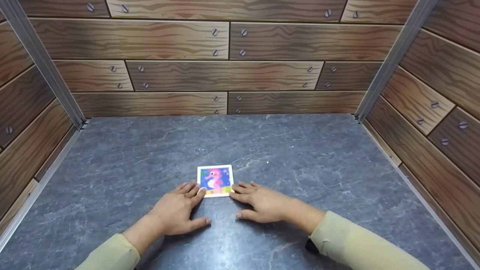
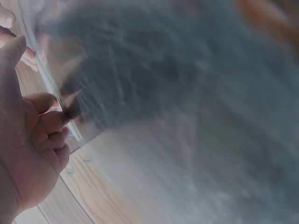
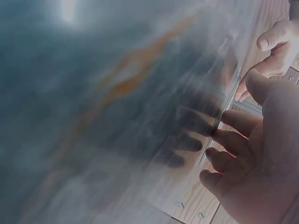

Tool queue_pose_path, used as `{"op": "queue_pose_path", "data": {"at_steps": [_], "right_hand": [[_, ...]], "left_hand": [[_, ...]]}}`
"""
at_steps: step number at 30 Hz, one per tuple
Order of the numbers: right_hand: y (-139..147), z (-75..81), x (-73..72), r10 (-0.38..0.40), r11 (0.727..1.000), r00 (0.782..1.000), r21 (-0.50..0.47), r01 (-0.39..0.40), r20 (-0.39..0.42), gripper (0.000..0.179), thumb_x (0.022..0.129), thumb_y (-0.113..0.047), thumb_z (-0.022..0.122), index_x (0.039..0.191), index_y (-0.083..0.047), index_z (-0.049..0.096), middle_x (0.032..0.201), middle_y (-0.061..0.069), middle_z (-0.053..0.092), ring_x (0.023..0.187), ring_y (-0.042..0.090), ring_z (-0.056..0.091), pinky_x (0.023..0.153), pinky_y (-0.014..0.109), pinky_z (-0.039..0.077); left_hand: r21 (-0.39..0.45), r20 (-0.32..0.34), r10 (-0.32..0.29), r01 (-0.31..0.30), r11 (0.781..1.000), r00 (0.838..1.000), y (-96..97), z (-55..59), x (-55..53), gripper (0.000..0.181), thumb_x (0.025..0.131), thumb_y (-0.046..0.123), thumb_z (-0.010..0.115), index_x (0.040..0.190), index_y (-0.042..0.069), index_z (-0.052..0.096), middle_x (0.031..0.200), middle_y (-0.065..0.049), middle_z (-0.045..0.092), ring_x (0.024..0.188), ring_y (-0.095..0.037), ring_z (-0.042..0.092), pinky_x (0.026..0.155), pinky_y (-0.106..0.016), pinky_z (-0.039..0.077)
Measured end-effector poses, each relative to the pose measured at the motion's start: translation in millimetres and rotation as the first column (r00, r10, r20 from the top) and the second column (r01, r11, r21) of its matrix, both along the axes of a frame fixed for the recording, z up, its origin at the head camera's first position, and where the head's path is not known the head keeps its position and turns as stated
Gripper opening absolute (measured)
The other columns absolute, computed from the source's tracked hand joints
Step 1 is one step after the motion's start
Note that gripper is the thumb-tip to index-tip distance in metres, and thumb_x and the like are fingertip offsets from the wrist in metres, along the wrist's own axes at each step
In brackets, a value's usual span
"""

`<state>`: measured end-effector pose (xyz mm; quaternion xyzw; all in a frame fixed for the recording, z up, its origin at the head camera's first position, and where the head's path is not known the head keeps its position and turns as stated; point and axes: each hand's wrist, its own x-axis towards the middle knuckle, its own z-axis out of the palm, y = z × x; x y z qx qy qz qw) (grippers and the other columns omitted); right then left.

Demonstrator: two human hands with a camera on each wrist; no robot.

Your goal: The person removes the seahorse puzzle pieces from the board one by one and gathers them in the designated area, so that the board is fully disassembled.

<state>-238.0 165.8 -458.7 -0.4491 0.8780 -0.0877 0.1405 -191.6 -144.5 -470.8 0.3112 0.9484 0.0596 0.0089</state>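
Note:
A square picture card [image 1: 215, 180] with a white border lies flat on the table, showing a pink seahorse on blue. My left hand [image 1: 178, 210] touches its lower left corner with the index finger, the thumb spread apart on the tabletop. At the lower right corner, fingertips of my right hand [image 1: 262, 202] meet the card's edge. In the left wrist view, the left hand [image 2: 32, 144] has its fingers slightly bent against a thin pale edge. The right wrist view has the right hand [image 3: 252, 163] against a similar edge.
The grey marbled tabletop [image 1: 150, 150] spreads around the card. Wood-patterned panels [image 1: 225, 75] stand at the back and both sides, with metal posts [image 1: 390, 63] at the back corners. A small white speck [image 1: 267, 162] lies right of the card.

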Motion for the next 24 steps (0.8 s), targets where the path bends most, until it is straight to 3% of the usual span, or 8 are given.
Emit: {"op": "queue_pose_path", "data": {"at_steps": [9, 16, 24], "right_hand": [[17, 4.1, 6.5, 0.006, 1.000, 1.000, -0.009, -0.006, 0.004, 0.071, 0.109, -0.057, 0.049, 0.165, -0.014, 0.040, 0.172, 0.008, 0.032, 0.159, 0.033, 0.026, 0.128, 0.054, 0.018], [29, 5.0, 13.7, 0.001, 1.000, 1.000, -0.009, -0.001, -0.016, 0.072, 0.109, -0.059, 0.048, 0.164, -0.013, 0.042, 0.171, 0.009, 0.033, 0.158, 0.034, 0.029, 0.127, 0.056, 0.021], [37, 4.3, 18.2, -0.012, 1.000, 1.000, -0.002, 0.012, 0.014, 0.073, 0.109, -0.061, 0.045, 0.165, -0.014, 0.041, 0.172, 0.007, 0.031, 0.158, 0.031, 0.028, 0.128, 0.055, 0.021]], "left_hand": [[-0.025, -0.038, -0.048, 0.047, 0.999, 0.998, 14.1, 1.5, 2.5, 0.094, 0.100, 0.076, 0.046, 0.153, -0.001, 0.054, 0.152, -0.025, 0.056, 0.145, -0.039, 0.050, 0.121, -0.050, 0.038], [-0.014, -0.019, -0.072, 0.072, 0.997, 0.997, 21.9, 2.2, 3.6, 0.092, 0.100, 0.076, 0.046, 0.154, 0.001, 0.054, 0.153, -0.023, 0.056, 0.145, -0.039, 0.050, 0.121, -0.051, 0.039], [-0.027, -0.058, -0.104, 0.102, 0.994, 0.993, 27.0, -0.6, 2.8, 0.093, 0.100, 0.078, 0.044, 0.153, 0.002, 0.057, 0.151, -0.022, 0.058, 0.144, -0.038, 0.052, 0.120, -0.048, 0.040]]}}
